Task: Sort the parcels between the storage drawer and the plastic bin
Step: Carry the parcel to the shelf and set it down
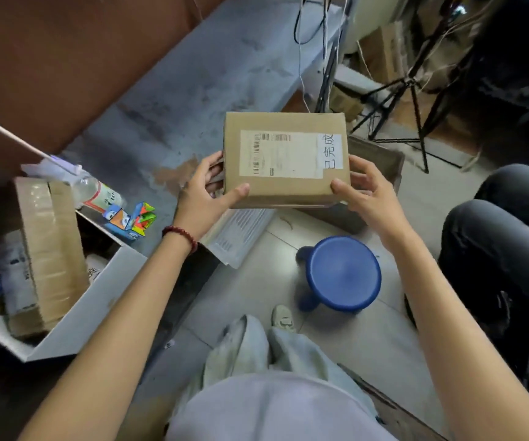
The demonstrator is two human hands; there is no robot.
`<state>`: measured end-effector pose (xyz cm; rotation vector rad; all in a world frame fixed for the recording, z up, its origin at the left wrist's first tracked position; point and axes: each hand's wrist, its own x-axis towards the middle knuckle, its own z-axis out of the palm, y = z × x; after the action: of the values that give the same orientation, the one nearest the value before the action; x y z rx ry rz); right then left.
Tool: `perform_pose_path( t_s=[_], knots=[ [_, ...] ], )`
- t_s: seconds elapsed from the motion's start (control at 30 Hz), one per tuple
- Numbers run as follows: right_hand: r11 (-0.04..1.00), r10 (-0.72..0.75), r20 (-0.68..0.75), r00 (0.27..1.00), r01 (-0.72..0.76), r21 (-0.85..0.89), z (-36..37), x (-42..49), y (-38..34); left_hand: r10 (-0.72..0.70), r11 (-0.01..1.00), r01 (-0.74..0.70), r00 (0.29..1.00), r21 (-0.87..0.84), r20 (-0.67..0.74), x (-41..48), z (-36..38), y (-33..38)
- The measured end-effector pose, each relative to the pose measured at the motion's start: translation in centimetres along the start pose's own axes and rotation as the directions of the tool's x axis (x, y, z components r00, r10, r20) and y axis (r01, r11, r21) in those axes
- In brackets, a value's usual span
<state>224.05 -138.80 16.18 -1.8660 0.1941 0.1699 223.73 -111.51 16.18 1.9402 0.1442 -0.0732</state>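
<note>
The person holds the cardboard parcel (287,159) in the air in front of the body, with the label facing up. The left hand (202,192) grips its left side, thumb on top. The right hand (368,192) grips the right side the same way. Both hands hold only the near corners. So the far end might tip down, and the parcel might slip and land on the blue stool (342,273) below. If it swings toward the white drawer (91,310) on the left, it might bump the water bottle (97,192) next to the drawer.

Bare forearms, red bead bracelet (181,236), pale grey trousers (256,351), whitish shoe (283,318)
</note>
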Motion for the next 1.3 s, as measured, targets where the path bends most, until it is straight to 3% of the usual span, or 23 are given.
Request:
perform_pose_path(
  t_s=[0.13, 0.27, 0.9, 1.13, 1.3],
  knots=[
    [0.998, -0.004, 0.149, 0.989, 0.013, -0.06, 2.6, 5.8, -1.0, -0.053, 0.998, 0.049, 0.991, -0.029, -0.126, 1.2, -2.0, -1.3],
    [0.996, -0.015, 0.257, 0.966, 0.037, -0.078, 6.0, 10.3, -2.2, -0.099, 0.994, 0.09, 0.985, -0.062, -0.145, 2.7, -4.3, -3.0],
    [0.993, -0.015, 0.336, 0.942, 0.054, -0.106, 9.7, 21.1, -5.5, -0.179, 0.983, 0.164, 0.965, -0.087, -0.192, 11.8, -6.9, -3.7],
    [0.966, -0.05, 0.602, 0.797, 0.193, -0.174, 14.8, 28.8, -6.6, -0.285, 0.956, 0.287, 0.847, -0.066, -0.449, 12.9, -7.1, -5.3],
    [0.925, -0.086, 0.712, 0.697, 0.322, -0.203, 14.0, 35.1, -4.9, -0.372, 0.92, 0.372, 0.738, -0.12, -0.563, 16.9, -1.7, -5.9]
  ],
)
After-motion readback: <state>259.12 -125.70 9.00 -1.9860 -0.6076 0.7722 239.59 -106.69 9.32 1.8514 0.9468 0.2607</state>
